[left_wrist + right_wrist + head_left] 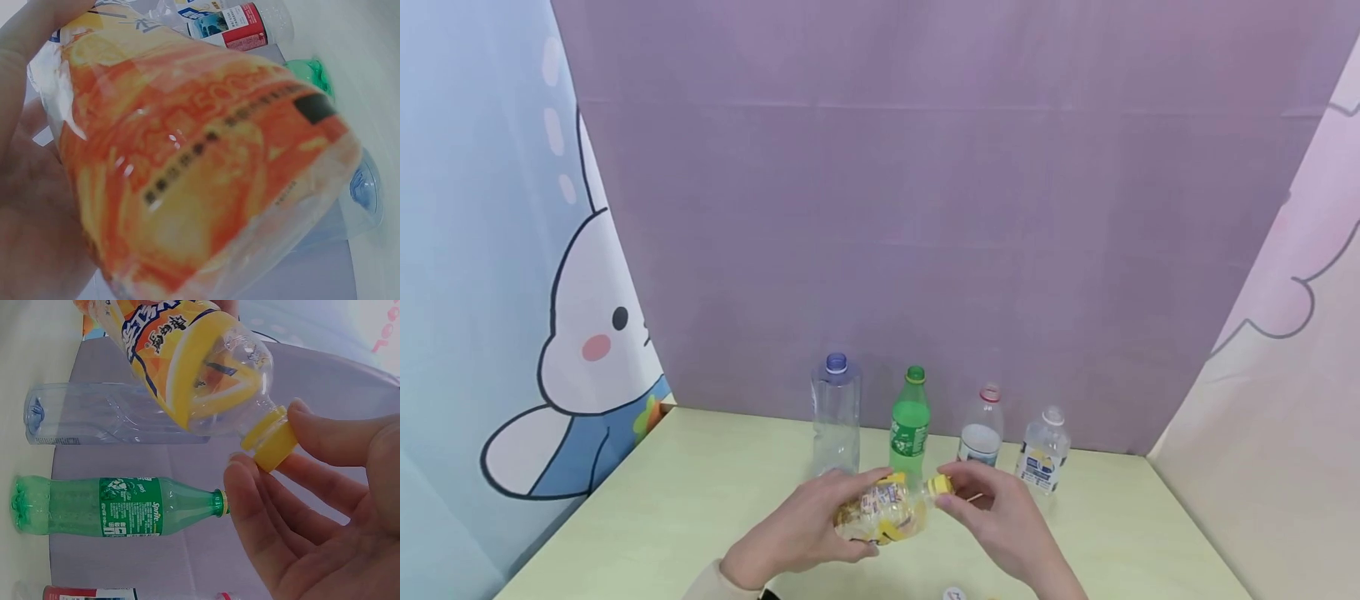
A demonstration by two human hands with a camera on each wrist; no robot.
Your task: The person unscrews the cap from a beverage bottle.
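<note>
My left hand [808,525] grips a clear plastic bottle [880,510] with a yellow and orange label round its body. The bottle lies tilted on its side in the air, neck toward the right. With thumb and fingertips my right hand [1000,512] pinches the yellow cap [940,486] at the bottle's mouth. The right wrist view shows the cap [275,439] on the neck, between thumb and forefinger. Close up in the left wrist view, the orange label [206,169] fills most of the picture, with part of the left hand [37,206] behind it.
Behind the hands stand a tall clear bottle [837,417], a green bottle [910,425], a clear bottle with a red neck ring [981,432] and a smaller clear bottle [1043,450], all uncapped. A white cap [954,593] lies at the pale table's [722,467] near edge.
</note>
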